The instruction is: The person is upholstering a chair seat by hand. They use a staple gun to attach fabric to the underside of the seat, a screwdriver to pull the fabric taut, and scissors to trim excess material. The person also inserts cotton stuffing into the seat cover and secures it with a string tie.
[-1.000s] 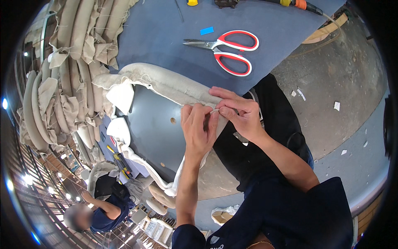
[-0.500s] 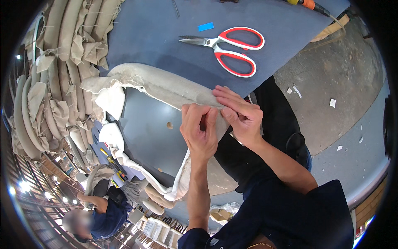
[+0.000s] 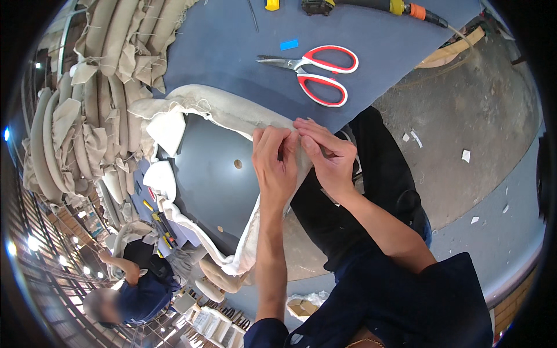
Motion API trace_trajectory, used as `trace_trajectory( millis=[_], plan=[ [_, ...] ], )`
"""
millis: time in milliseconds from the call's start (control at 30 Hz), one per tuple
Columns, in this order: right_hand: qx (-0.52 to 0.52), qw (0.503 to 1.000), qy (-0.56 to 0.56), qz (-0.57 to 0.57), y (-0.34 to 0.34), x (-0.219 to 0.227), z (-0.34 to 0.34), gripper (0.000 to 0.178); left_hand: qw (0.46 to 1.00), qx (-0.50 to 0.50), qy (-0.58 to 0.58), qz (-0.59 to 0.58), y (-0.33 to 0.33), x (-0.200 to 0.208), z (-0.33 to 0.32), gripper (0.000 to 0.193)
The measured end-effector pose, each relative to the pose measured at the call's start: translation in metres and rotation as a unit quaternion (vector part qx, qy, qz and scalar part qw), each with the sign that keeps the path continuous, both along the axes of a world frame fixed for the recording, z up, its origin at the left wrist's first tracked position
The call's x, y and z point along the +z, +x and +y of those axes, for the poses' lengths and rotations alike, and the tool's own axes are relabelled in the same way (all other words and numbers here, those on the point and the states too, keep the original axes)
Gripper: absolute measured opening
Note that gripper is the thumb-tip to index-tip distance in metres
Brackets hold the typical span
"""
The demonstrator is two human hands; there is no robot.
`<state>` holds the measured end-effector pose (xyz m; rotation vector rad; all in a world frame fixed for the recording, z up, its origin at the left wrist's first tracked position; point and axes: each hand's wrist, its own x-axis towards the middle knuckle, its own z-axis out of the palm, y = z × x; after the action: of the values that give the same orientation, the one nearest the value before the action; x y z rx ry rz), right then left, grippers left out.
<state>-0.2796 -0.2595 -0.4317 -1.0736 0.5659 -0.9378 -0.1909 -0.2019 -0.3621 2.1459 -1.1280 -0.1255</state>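
A curved panel with a smooth dark grey face (image 3: 212, 174) lies in front of me, its rim wrapped in beige fabric (image 3: 229, 107) over a padded edge. White padding (image 3: 166, 133) shows where the fabric stops at the left. At the panel's near right corner, my left hand (image 3: 274, 162) is closed, pinching the fabric edge. My right hand (image 3: 329, 152) grips the same fabric just beside it, thumb and fingers pressed together. The fingertips of both hands almost meet. What lies under them is hidden.
Red-and-white scissors (image 3: 325, 62) lie on the blue-grey tabletop (image 3: 220, 52), beside a small blue strip (image 3: 289, 44). A corded tool (image 3: 400, 7) rests at the far edge. Beige covered pieces (image 3: 110, 93) are piled at left. Another person (image 3: 145, 290) works at lower left.
Both hands have shifted slightly up and to the left along the fabric, still pinching it. The view has tilted a little, showing more of the tools at the table's far edge.
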Motion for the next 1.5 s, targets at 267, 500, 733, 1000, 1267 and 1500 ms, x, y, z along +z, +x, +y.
trace_trajectory(
  millis=[267, 500, 733, 1000, 1267, 1500],
  plan=[
    [0.043, 0.998, 0.006, 0.04, -0.009, 0.007, -0.013, 0.02, 0.995, -0.008, 0.075, -0.071, 0.0, 0.0, 0.0, 0.004],
    [-0.177, 0.783, -0.556, 0.215, 0.021, 0.024, -0.212, 0.037, 0.99, 0.005, 0.102, -0.095, -0.001, 0.003, 0.001, 0.007],
    [-0.015, 0.615, -0.617, 0.491, 0.056, 0.023, -0.275, 0.055, 0.994, -0.045, 0.075, -0.071, 0.013, 0.004, 0.004, 0.011],
    [0.076, 0.803, -0.477, 0.349, -0.002, 0.144, -0.257, 0.038, 0.995, -0.044, 0.048, -0.069, 0.013, -0.001, 0.006, 0.011],
    [0.217, 0.943, -0.066, 0.245, -0.077, 0.116, -0.088, 0.017, 0.996, -0.009, 0.047, -0.08, 0.011, -0.005, 0.012, 0.011],
    [0.233, 0.911, -0.135, 0.312, -0.072, 0.097, -0.047, 0.02, 0.995, 0.002, 0.017, -0.094, 0.014, -0.009, 0.012, 0.01]
  ],
)
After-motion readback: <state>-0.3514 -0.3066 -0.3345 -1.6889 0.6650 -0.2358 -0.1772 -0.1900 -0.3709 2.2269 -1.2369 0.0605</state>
